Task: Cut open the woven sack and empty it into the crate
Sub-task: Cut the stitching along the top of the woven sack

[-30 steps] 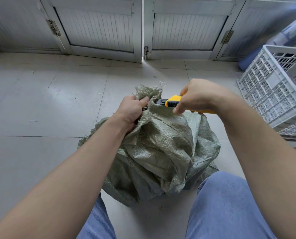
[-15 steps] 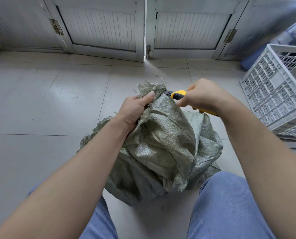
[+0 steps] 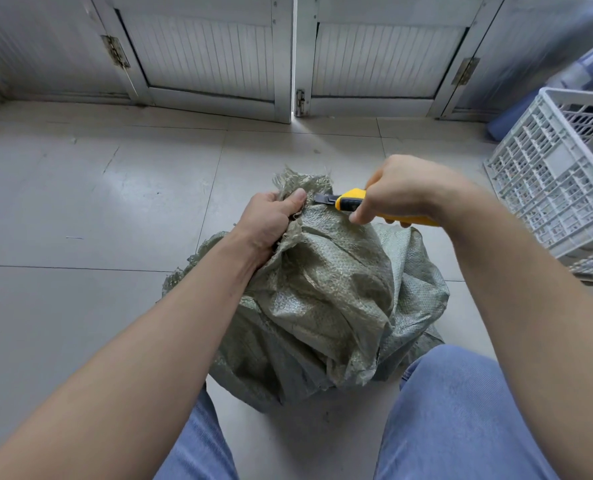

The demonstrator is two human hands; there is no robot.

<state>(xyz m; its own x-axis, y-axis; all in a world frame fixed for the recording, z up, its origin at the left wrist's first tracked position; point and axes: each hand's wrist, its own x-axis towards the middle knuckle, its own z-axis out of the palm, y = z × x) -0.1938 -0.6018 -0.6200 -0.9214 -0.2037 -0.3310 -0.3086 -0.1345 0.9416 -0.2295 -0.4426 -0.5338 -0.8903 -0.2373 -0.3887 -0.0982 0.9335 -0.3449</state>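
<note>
Sack point(image 3: 322, 299) on floor point(image 3: 80, 209) between knees, crate point(image 3: 558, 188) right.

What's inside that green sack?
Nothing inside shows. The woven sack is bunched shut at its neck by the left hand, and the right hand holds a yellow knife at the neck. The fabric hides whatever fills it.

Bare tiled floor point(image 3: 80, 209): open to the outer side of the left hand point(image 3: 271, 223) and beyond its fingertips as far as the shut white doors point(image 3: 288, 64); gap between left thumb and the fingers of the right hand point(image 3: 402, 192): taken up by the utility knife point(image 3: 350, 202), blade just beside the thumb tip; under both palms: crumpled woven sack point(image 3: 326, 299), filling the room down to the knees point(image 3: 461, 410); outer side of the right hand: white crate point(image 3: 551, 174), near, a strip of floor between.
</note>
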